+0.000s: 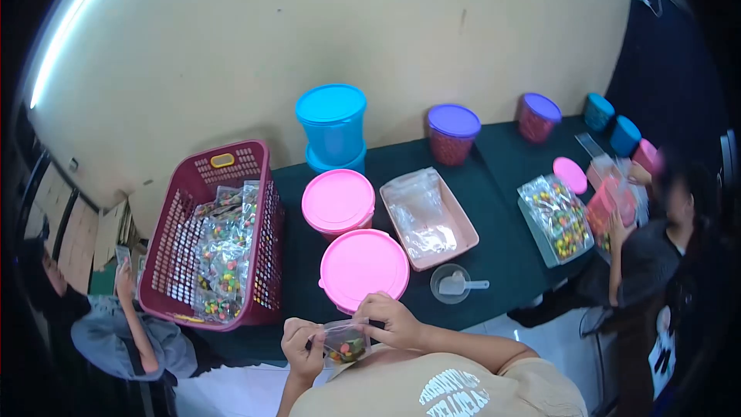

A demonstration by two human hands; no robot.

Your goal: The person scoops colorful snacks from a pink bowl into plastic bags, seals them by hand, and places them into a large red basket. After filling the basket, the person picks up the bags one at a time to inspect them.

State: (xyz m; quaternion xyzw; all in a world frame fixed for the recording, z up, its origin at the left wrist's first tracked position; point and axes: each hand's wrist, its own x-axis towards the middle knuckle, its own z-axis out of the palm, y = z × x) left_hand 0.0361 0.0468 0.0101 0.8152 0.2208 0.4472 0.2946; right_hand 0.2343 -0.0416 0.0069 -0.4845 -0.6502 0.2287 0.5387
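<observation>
Close to my body, I hold a small clear plastic bag [346, 348] with colourful candies in its lower part. My left hand [303, 349] pinches the bag's upper left corner. My right hand [392, 321] grips the upper right edge, fingers closed. Just beyond my hands is a round container with a pink lid [364, 269], and behind it a second pink-lidded tub [338, 201]. To the right, a pale pink tray [468, 233] holds clear empty bags [421, 212]. A clear bowl [443, 296] with a white scoop [463, 284] sits nearer the table edge.
A maroon basket [266, 262] full of filled bags stands at the left. Blue tubs [332, 120] and purple-lidded tubs [454, 133] line the wall. A person [139, 336] is at the left; another [648, 251] works at the right beside a tray of filled bags [557, 216].
</observation>
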